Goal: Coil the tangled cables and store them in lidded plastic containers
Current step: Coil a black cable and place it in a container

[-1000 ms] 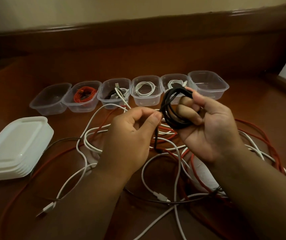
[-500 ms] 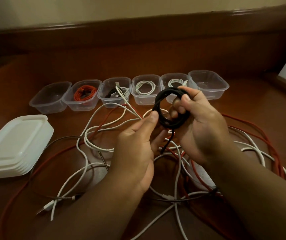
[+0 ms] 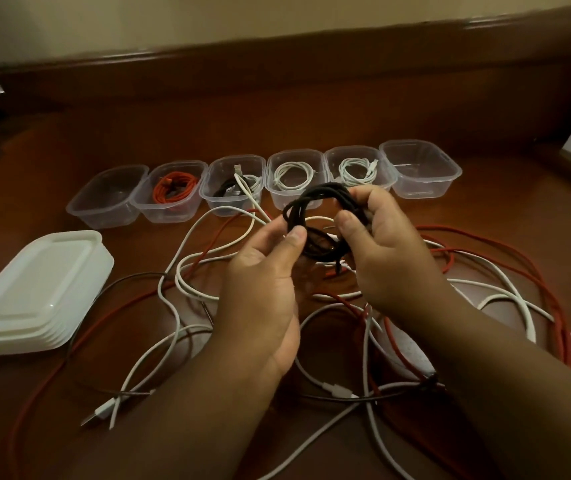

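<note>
Since a second ago our left hand point(image 3: 263, 289) has come up from feeding the tail to pinch the left edge of the coiled black cable point(image 3: 325, 223), and the loose tail is nearly gone, just a short stub hanging under the coil.

Nearest us: the loose tangle of white, red and thin dark cables point(image 3: 363, 341) spread on the brown wooden tabletop point(image 3: 277, 116), plugs lying free near the front edge. Not yet sorted.

Above that, both hands hold the black coil clear of the tangle, probably so it doesn't snag. Left hand: thumb and fingers closed on the coil's left side. Right hand point(image 3: 391, 251): fingers curled through and around the right side, thumb pressing on the loops, which likely keeps the turns from springing apart. Coil looks ready to drop in.

Left of us: the stack of white plastic lids point(image 3: 35, 292), parked aside, none fitted yet.

Farthest: a row of six clear plastic containers point(image 3: 311, 199), all open.
- far-left clear container point(image 3: 107, 206): looks empty
- next four: a red coil, a dark-and-white mix with one white lead trailing out, and two white coils
- far-right clear container point(image 3: 419, 168): looks empty, just beyond the right hand, so our guess for where the black coil goes

Roughly halfway, we judge; lidding remains.
</note>
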Tool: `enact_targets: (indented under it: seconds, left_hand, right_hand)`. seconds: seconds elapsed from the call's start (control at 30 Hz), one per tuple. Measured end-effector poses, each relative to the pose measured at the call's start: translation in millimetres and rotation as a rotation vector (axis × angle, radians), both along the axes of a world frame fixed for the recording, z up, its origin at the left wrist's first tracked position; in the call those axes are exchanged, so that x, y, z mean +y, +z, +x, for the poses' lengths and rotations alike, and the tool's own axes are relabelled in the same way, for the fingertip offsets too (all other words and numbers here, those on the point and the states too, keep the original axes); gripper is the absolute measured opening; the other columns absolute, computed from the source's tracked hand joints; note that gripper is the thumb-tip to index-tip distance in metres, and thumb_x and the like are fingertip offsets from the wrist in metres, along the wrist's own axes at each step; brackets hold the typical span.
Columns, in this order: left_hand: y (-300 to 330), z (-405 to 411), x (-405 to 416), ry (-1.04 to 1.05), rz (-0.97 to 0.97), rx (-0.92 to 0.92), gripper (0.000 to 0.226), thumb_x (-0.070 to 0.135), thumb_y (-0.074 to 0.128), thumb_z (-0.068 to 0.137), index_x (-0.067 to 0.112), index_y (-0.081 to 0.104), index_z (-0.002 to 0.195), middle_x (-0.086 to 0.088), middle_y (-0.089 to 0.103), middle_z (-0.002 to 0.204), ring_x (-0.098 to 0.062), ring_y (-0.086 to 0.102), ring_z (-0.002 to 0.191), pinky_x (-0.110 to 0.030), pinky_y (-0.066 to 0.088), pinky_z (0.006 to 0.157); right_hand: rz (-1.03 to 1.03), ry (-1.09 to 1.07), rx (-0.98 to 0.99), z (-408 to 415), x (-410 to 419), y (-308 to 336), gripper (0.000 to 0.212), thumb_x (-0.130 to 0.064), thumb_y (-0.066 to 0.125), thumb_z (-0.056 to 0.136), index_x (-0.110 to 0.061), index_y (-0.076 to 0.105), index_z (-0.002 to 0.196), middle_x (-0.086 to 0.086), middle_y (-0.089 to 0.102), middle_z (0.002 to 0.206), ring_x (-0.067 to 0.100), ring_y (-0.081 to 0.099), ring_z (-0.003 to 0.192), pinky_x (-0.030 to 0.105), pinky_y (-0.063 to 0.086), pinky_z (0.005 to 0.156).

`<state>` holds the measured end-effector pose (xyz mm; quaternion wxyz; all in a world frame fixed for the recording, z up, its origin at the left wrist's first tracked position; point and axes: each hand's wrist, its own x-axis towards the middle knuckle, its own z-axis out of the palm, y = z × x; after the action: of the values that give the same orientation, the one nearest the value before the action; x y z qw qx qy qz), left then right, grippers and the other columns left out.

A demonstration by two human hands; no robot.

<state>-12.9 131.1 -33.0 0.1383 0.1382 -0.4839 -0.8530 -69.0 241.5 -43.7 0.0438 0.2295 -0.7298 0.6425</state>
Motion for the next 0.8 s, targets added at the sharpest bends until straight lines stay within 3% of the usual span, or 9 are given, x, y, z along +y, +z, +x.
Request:
enact_targets:
  seconds: [0.13,0.23,0.4,0.5,0.6,0.67,0.73,0.8]
  left_hand:
    - [-1,5,5,-0.044,-0.064,0.078,0.028,0.015,0.066,0.082,0.018,0.063,0.11,-0.005,0.077,0.091,-0.017,0.074,0.091,-0.03,0.057,0.078]
    - [-1,2,0,-0.033,-0.11,0.121,0.045,0.002,0.065,0.085,0.022,0.055,0.124,-0.009,0.076,0.092,-0.021,0.074,0.093,-0.037,0.056,0.087]
    - [0,-1,-9,-0.178,0.104,0.113,0.053,0.0,0.057,0.081,0.021,0.052,0.13,-0.007,0.074,0.087,-0.016,0.071,0.078,-0.029,0.058,0.063]
    - [0,-2,-10,-0.329,0.204,0.121,0.054,0.01,0.054,0.078,0.016,0.051,0.131,-0.004,0.065,0.075,-0.016,0.063,0.077,-0.035,0.057,0.074]
    - [-1,-3,-9,-0.324,0.036,0.124,0.054,0.002,0.061,0.079,0.017,0.05,0.13,-0.001,0.063,0.076,-0.014,0.065,0.077,-0.041,0.055,0.08]
    - [-3,-3,-9,-0.236,-0.168,0.109,0.057,-0.012,0.057,0.085,0.022,0.05,0.131,-0.003,0.066,0.085,-0.011,0.068,0.08,-0.034,0.056,0.073]
    - [-6,-6,-11,-0.143,-0.319,0.094,0.057,-0.016,0.052,0.088,0.025,0.053,0.129,-0.002,0.065,0.091,-0.009,0.068,0.082,-0.027,0.056,0.071]
    - [-6,-8,-13,-0.073,-0.38,0.092,0.052,-0.016,0.053,0.088,0.024,0.058,0.121,-0.004,0.069,0.102,-0.016,0.071,0.092,-0.04,0.06,0.08]
  right_hand:
    - [0.033,-0.07,0.055,-1,2,0,0.018,-0.012,0.048,0.102,-0.027,0.056,0.108,-0.018,0.062,0.082,0.007,0.062,0.08,0.025,0.057,0.073]
    - [0.076,-0.074,0.058,0,1,1,0.017,-0.013,0.047,0.103,-0.023,0.057,0.112,-0.007,0.064,0.09,0.014,0.064,0.084,0.035,0.058,0.077]
    - [0.242,-0.015,-0.106,-2,2,3,0.014,-0.022,0.044,0.104,-0.023,0.057,0.11,-0.001,0.064,0.099,0.013,0.062,0.093,0.033,0.051,0.08]
    - [0.267,-0.028,-0.142,-5,4,7,0.014,-0.023,0.042,0.105,-0.02,0.055,0.104,0.01,0.064,0.096,0.025,0.06,0.086,0.05,0.053,0.078]
    - [0.282,-0.021,-0.149,-3,3,10,0.013,-0.024,0.042,0.104,-0.02,0.054,0.105,0.016,0.064,0.099,0.036,0.062,0.092,0.06,0.051,0.08]
    - [0.277,0.016,-0.183,-1,3,10,0.013,-0.024,0.041,0.104,-0.023,0.054,0.103,0.015,0.064,0.099,0.037,0.063,0.092,0.059,0.052,0.081]
    - [0.252,0.047,-0.243,-1,5,12,0.015,-0.021,0.04,0.104,-0.023,0.054,0.101,0.012,0.062,0.096,0.032,0.06,0.082,0.05,0.053,0.076]
    - [0.148,0.074,-0.362,-1,7,16,0.016,-0.016,0.039,0.103,-0.016,0.055,0.1,0.01,0.058,0.092,0.022,0.055,0.073,0.038,0.048,0.065]
